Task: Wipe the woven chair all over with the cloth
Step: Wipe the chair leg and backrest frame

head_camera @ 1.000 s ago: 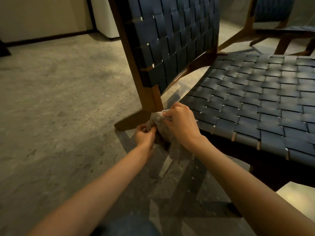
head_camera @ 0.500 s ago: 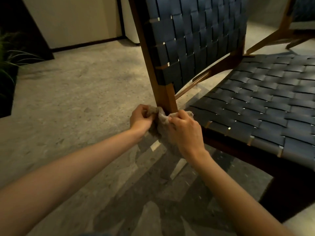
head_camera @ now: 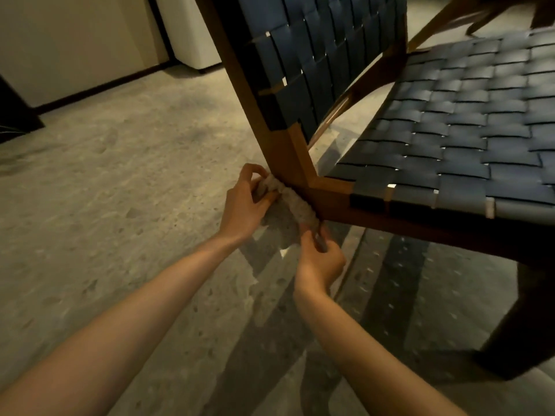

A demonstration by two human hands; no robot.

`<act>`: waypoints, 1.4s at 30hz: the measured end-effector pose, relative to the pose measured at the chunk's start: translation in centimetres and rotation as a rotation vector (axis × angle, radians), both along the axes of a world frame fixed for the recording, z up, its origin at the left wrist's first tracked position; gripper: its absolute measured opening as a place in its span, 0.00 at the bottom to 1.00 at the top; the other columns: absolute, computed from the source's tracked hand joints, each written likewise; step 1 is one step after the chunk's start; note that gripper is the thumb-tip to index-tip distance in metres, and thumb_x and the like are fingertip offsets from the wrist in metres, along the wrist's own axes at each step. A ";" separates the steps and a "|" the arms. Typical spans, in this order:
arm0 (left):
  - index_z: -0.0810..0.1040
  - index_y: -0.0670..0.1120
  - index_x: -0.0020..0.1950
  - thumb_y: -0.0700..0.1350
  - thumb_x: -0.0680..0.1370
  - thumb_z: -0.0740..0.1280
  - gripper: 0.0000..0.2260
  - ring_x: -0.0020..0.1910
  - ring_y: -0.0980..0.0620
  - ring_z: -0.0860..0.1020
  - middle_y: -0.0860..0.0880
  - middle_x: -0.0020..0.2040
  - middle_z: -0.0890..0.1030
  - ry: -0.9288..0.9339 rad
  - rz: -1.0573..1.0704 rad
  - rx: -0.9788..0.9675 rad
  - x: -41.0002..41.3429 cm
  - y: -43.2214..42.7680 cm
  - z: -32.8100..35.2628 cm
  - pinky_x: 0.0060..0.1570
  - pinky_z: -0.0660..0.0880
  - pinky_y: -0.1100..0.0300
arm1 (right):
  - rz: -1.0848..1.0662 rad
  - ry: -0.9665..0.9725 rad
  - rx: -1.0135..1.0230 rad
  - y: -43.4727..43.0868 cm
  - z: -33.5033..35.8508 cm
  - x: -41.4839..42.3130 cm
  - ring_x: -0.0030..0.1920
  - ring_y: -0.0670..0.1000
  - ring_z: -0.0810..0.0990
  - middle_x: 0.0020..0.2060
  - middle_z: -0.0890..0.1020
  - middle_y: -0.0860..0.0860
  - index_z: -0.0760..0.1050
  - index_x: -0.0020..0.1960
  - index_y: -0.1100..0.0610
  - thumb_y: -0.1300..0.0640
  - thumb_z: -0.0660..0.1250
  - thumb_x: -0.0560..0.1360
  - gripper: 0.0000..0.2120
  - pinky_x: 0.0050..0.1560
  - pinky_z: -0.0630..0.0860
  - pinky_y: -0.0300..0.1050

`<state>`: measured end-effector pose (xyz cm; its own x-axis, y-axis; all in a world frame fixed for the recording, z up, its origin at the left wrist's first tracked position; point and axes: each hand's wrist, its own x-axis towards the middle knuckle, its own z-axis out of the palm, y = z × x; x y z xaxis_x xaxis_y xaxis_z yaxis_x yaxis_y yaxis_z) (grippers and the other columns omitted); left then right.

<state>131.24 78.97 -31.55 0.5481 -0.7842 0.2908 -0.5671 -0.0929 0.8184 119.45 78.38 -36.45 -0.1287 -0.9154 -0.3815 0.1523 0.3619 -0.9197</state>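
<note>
From the head camera, looking down past two bare forearms, the woven chair (head_camera: 450, 115) stands on a speckled stone floor (head_camera: 105, 190). Its seat and backrest are laced with dark blue straps over a brown wooden frame. The cloth (head_camera: 295, 202), a pale greyish rag, is pulled into a band against the outer corner of the frame, right where the back post (head_camera: 282, 151) meets the side rail of the seat.

The left hand (head_camera: 243, 208) is just left of the post, its thumb and fingers curled and pinching the upper end of the cloth. The right hand (head_camera: 319, 262) sits lower, just under the rail, its fingers closed round the lower end. The cloth runs taut between the two hands and touches the wood at the joint.

A loose fold of the cloth hangs behind the band. Strap shadows stripe the floor below the seat. A pale wall (head_camera: 75, 40) with a dark skirting runs across the back, and a blurred wooden leg (head_camera: 444, 16) shows at the top right.
</note>
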 end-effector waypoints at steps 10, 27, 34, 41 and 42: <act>0.71 0.52 0.53 0.44 0.79 0.65 0.06 0.33 0.66 0.76 0.54 0.37 0.78 -0.021 -0.231 0.019 7.1 0.1 -5.3 0.31 0.71 0.72 | -0.236 -0.531 0.017 -1.1 -1.9 5.8 0.33 0.40 0.82 0.32 0.84 0.44 0.79 0.51 0.63 0.66 0.62 0.78 0.08 0.33 0.76 0.30; 0.65 0.47 0.48 0.34 0.79 0.59 0.08 0.36 0.73 0.72 0.56 0.39 0.70 0.069 -0.217 0.272 16.2 -0.1 -15.9 0.33 0.66 0.77 | 0.195 -0.424 0.205 -1.8 -10.8 17.1 0.62 0.58 0.75 0.63 0.76 0.60 0.69 0.69 0.60 0.72 0.58 0.78 0.21 0.54 0.77 0.46; 0.71 0.45 0.49 0.38 0.76 0.67 0.06 0.45 0.50 0.77 0.47 0.44 0.78 0.335 -0.122 0.177 14.1 0.2 -14.8 0.44 0.74 0.57 | -0.018 -0.515 0.291 -1.0 -8.2 14.8 0.63 0.58 0.74 0.61 0.76 0.60 0.70 0.67 0.64 0.73 0.58 0.77 0.19 0.62 0.72 0.47; 0.73 0.51 0.44 0.46 0.74 0.71 0.07 0.39 0.49 0.79 0.50 0.38 0.79 0.242 -0.141 0.024 9.0 -0.2 -8.9 0.39 0.75 0.52 | -0.201 -0.295 0.045 0.3 -4.1 9.9 0.45 0.52 0.83 0.39 0.84 0.50 0.82 0.45 0.57 0.67 0.72 0.70 0.07 0.47 0.81 0.44; 0.73 0.54 0.43 0.46 0.74 0.71 0.07 0.40 0.51 0.80 0.51 0.39 0.80 0.247 -0.164 -0.004 8.1 -0.2 -7.8 0.40 0.76 0.52 | -0.175 -0.236 0.001 0.6 -3.6 8.9 0.46 0.53 0.83 0.37 0.84 0.49 0.82 0.41 0.55 0.65 0.72 0.71 0.06 0.49 0.81 0.47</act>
